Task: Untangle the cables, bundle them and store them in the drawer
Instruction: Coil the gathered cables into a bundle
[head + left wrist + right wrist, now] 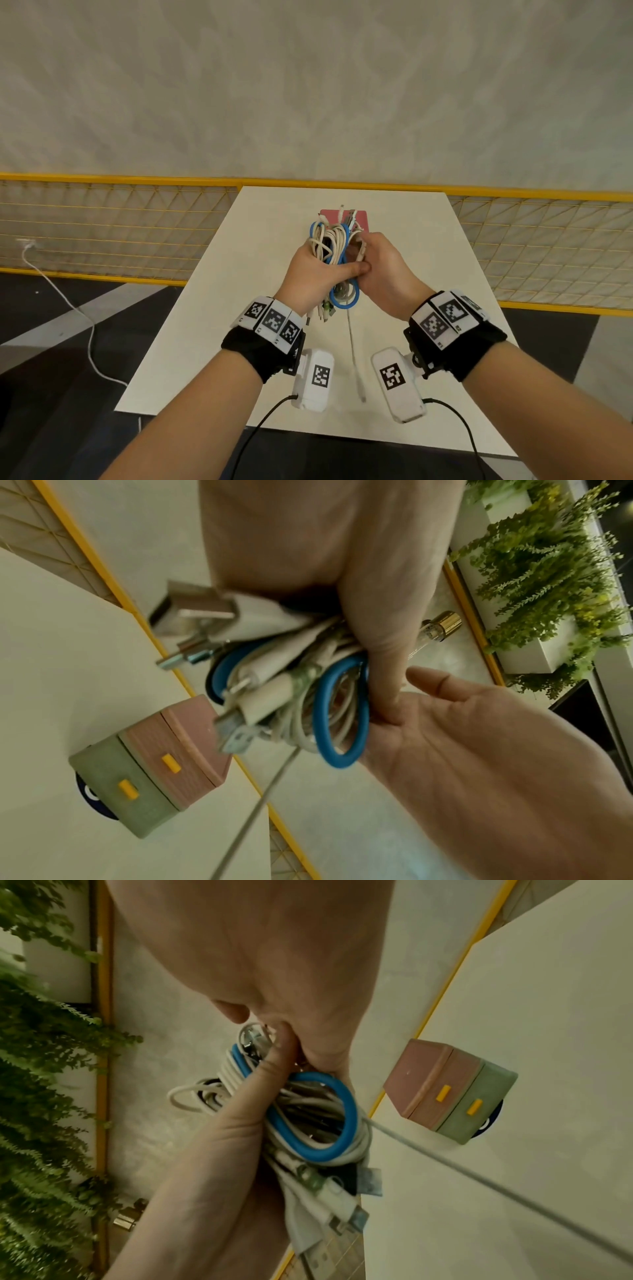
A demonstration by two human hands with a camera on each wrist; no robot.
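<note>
A bundle of white and blue cables (330,243) is held above the white table (205,342) between both hands. My left hand (318,270) grips it from the left, thumb lying across the coils (260,1085). My right hand (380,270) cups the bundle from the right, with its fingers curled round the far side. Blue loops (342,710) and several USB plugs (236,734) stick out of both ends. One loose white tail (354,356) trails from the bundle onto the table towards me. The small pink and green drawer box (154,772) (452,1091) with yellow handles stands shut behind the bundle (361,217).
A yellow mesh fence (102,222) runs behind the table. Another white cable (68,301) lies on the dark floor at the left. Green plants (548,574) show in both wrist views. A dark blue round thing (89,794) lies under the box.
</note>
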